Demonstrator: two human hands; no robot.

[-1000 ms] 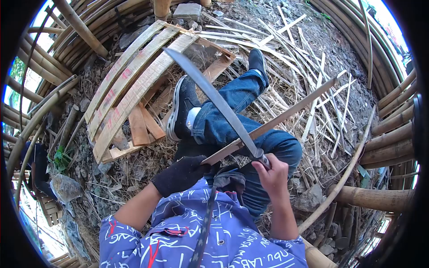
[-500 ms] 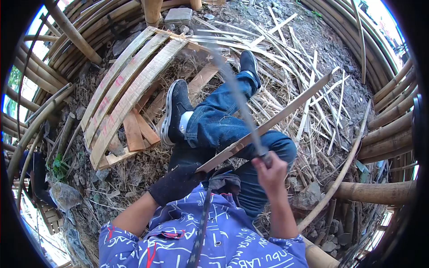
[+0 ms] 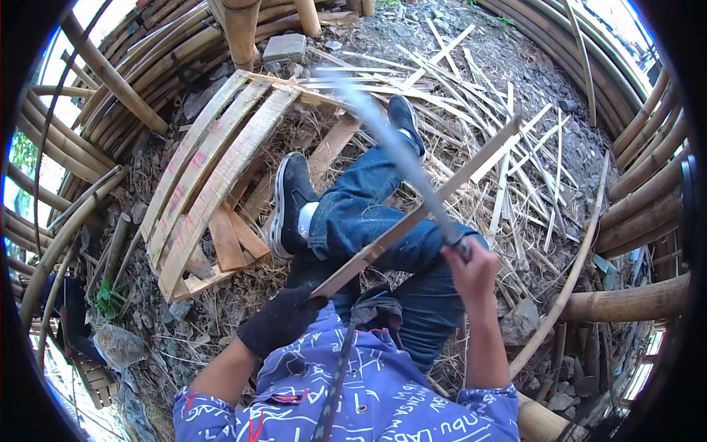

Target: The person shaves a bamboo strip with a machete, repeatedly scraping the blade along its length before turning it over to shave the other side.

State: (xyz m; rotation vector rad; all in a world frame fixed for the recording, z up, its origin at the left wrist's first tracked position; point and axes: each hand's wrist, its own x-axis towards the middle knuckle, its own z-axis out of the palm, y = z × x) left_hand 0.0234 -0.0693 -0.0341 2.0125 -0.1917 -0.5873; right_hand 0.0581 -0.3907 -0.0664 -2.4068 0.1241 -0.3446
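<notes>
My left hand [image 3: 283, 320], in a black glove, is closed around the lower end of a long, flat bamboo strip [image 3: 390, 236]. The strip slants up and to the right across my jeans [image 3: 353, 214]. Bare and closed, my right hand [image 3: 475, 274] grips the dark handle of a long-bladed machete [image 3: 401, 162]. Motion blurs its blade, which points up and left and crosses over the strip near mid-length in this view.
A slatted wooden pallet [image 3: 210, 169] lies to the left of my feet. Thin split strips [image 3: 508, 184] are scattered ahead and right. Bamboo poles [image 3: 626, 305] surround the spot, with a concrete block [image 3: 285, 48] at the back and a rock [image 3: 520, 323] near my right arm.
The machete and my right hand have shifted slightly right within the view. The strip's far end sits further left, and its angle is steeper. Both hands keep their hold.
</notes>
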